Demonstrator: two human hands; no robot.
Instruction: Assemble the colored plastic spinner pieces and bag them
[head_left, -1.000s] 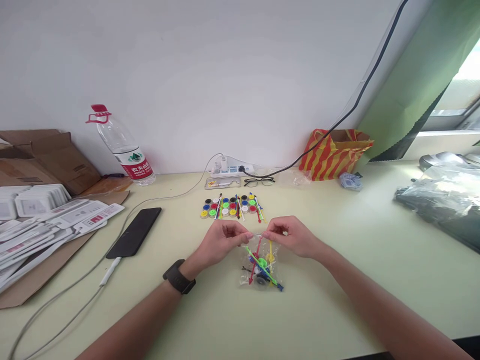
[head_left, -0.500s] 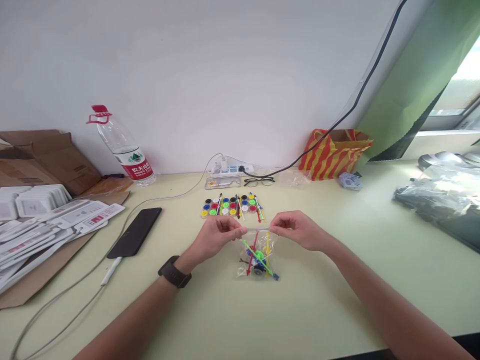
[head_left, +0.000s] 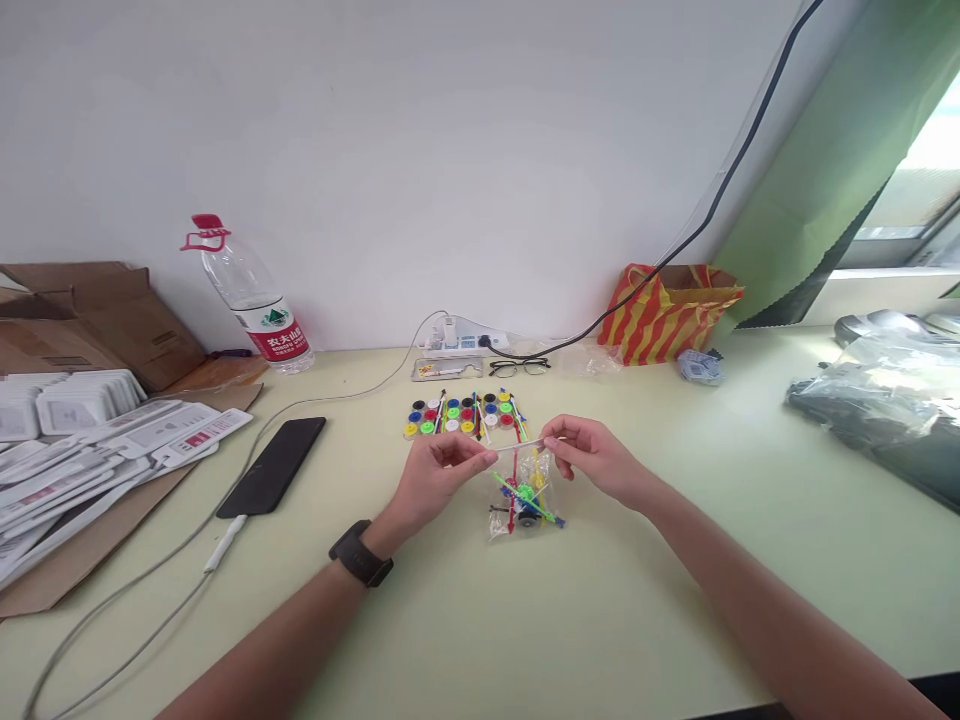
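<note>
The left hand (head_left: 435, 478) pinches the left end of the top edge of a clear plastic bag (head_left: 525, 500) between thumb and index finger. The right hand (head_left: 596, 455) pinches the right end of the same edge in the same manner, its other fingers curled. The top edge is drawn out as a line between the two hands, its right end slightly higher.

The bag is located over the middle of the worktop (head_left: 480, 620), between the far edge and the near edge. It contains mixed coloured parts — red, green, yellow, blue and black — including long sticks. Contact between bag base and worktop cannot be determined. A dark watch (head_left: 361, 553) is fitted to the left wrist.

Beyond the bag, toward the far edge: three groups of coloured discs (head_left: 454, 413) with sticks beside them. Behind these, nearer the far edge: a clear case (head_left: 448, 369), glasses (head_left: 523, 364) and a power strip (head_left: 469, 340).

Far left corner area: a cardboard box (head_left: 97, 325) and, to its right, a bottle (head_left: 277, 330). A black phone (head_left: 271, 467) lies left of the left hand. Far edge, right side — a striped bag (head_left: 660, 320), standing.
</note>
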